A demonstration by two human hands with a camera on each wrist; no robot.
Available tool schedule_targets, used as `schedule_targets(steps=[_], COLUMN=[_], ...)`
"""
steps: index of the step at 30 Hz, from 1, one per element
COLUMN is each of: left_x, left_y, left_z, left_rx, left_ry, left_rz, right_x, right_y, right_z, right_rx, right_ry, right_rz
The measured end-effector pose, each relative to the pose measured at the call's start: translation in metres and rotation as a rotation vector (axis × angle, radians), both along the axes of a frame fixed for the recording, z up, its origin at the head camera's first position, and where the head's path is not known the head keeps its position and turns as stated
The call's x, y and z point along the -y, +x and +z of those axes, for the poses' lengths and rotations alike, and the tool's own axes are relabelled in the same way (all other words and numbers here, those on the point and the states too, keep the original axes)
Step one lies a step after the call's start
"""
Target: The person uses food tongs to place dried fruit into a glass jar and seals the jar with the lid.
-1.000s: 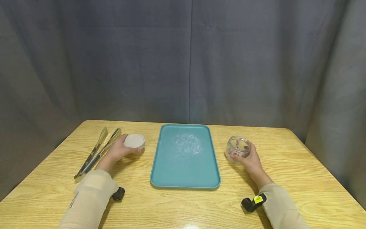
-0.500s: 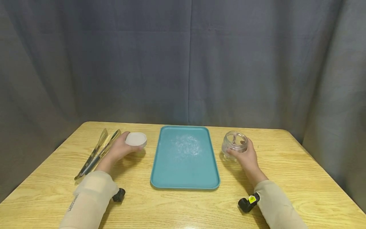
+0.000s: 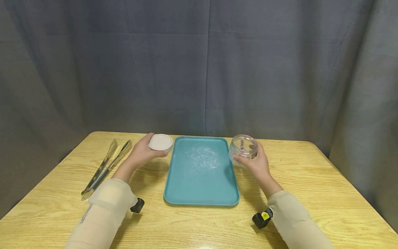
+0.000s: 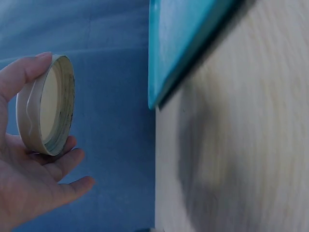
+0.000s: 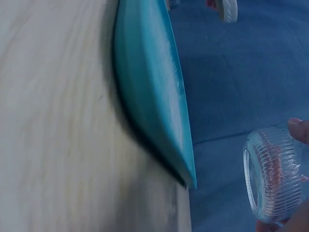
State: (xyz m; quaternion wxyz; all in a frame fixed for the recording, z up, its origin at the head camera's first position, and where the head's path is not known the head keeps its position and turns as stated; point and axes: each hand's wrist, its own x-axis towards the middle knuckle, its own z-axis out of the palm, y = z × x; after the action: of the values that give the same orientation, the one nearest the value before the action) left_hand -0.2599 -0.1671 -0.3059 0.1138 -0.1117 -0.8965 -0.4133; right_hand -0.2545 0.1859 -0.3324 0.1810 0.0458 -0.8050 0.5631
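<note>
My left hand [image 3: 143,152] grips a round white lid [image 3: 160,142] by its rim, held above the table left of the tray; its hollow underside shows in the left wrist view. At the tray's right edge, my right hand [image 3: 258,162] holds an open clear glass jar [image 3: 243,148] around its side. Ribbed glass [image 5: 274,176] shows in the right wrist view, with something reddish inside that I cannot make out. Both lid and jar are off the table. Between the hands lies a teal tray [image 3: 202,186] with whitish marks on its surface.
Metal tongs [image 3: 105,166] with dark grips lie spread on the wooden table [image 3: 199,228], left of my left forearm. A grey curtain [image 3: 199,69] hangs behind the table's far edge.
Both hands have risen and moved inward toward the tray, the left carrying the lid and the right carrying the jar. Tongs and tray have stayed put.
</note>
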Motion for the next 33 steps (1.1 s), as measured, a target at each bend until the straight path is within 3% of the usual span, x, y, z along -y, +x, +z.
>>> schedule_targets(steps=[9, 18, 26, 33], left_x=[-0.03, -0.061, -0.079, -0.096], left_y=[-0.006, -0.008, -0.01, -0.008], left_z=[0.016, 0.034, 0.038, 0.038], left_rx=[-0.012, -0.007, 0.001, -0.008], left_ry=[0.051, 0.014, 0.087, 0.104], left_rz=[-0.039, -0.019, 0.002, -0.057], right_x=[0.03, 0.056, 0.075, 0.088], right_y=[-0.001, -0.003, -0.003, 0.0], right_z=[0.011, 0.01, 0.008, 0.006], right_rx=[0.036, 0.019, -0.002, 0.004], right_ry=[-0.001, -0.008, -0.012, 0.016], right_rz=[0.046, 0.075, 0.095, 0.104])
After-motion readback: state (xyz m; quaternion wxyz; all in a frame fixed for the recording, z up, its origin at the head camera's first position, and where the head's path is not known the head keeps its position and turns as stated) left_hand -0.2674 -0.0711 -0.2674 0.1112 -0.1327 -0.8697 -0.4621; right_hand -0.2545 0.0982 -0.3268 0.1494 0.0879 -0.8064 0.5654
